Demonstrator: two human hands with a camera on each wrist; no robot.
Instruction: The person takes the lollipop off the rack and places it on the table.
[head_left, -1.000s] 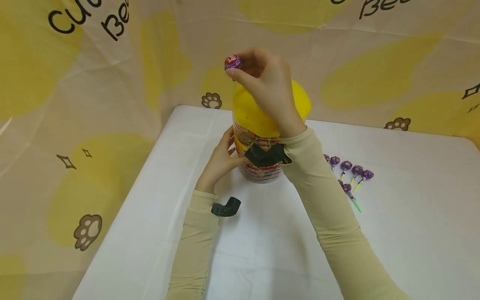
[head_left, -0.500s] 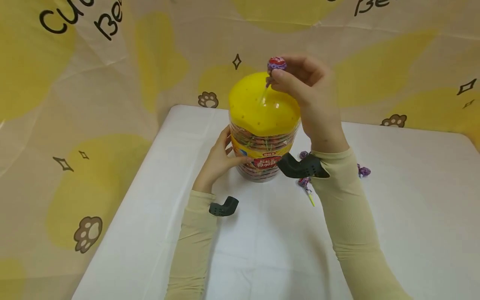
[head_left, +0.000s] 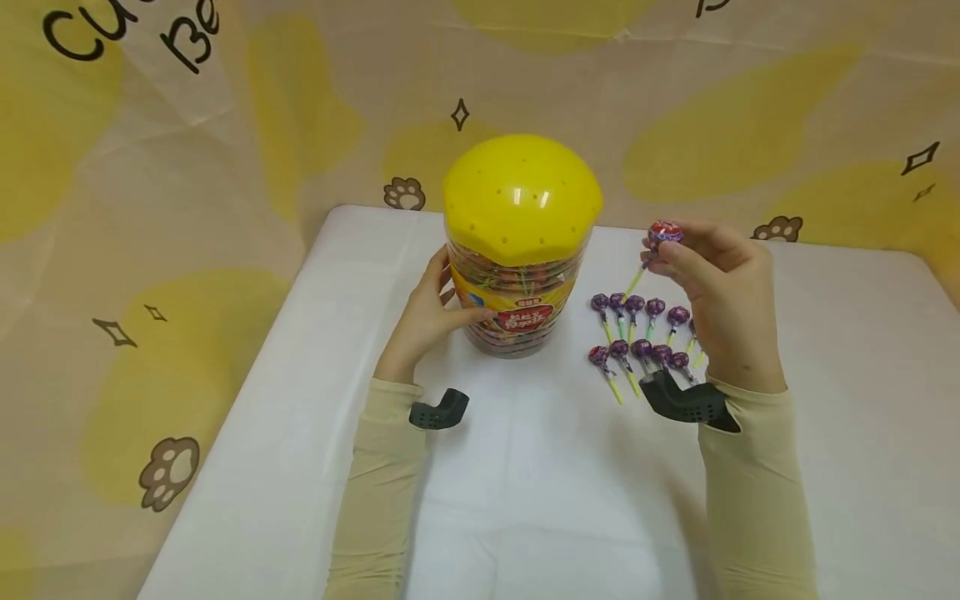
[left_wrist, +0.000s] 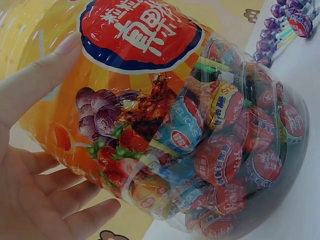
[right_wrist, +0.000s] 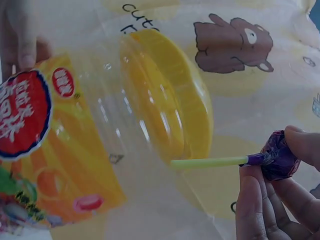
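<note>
A clear plastic candy jar (head_left: 517, 287) with a yellow domed lid (head_left: 523, 200) stands on the table. My left hand (head_left: 423, 321) holds its left side, thumb across the label and fingers round the back. Wrapped lollipops (left_wrist: 220, 160) show through the jar's lower wall in the left wrist view. My right hand (head_left: 735, 292) pinches a purple-and-red wrapped lollipop (head_left: 664, 232) by its head, right of the jar. Its pale yellow stick (right_wrist: 210, 162) points toward the jar. Below that hand, several purple lollipops (head_left: 656, 308) lie in two rows; the hand covers part of them.
The white tabletop (head_left: 510, 483) carries the jar and lollipops. A printed yellow-and-cream cloth (head_left: 675, 125) hangs behind and to the left. A dark wrist mount sits on each sleeve.
My right hand has carried the lollipop from above the jar's lid rightward and down, over the rows of lollipops. The lid and rows are now more exposed. My left hand stays on the jar.
</note>
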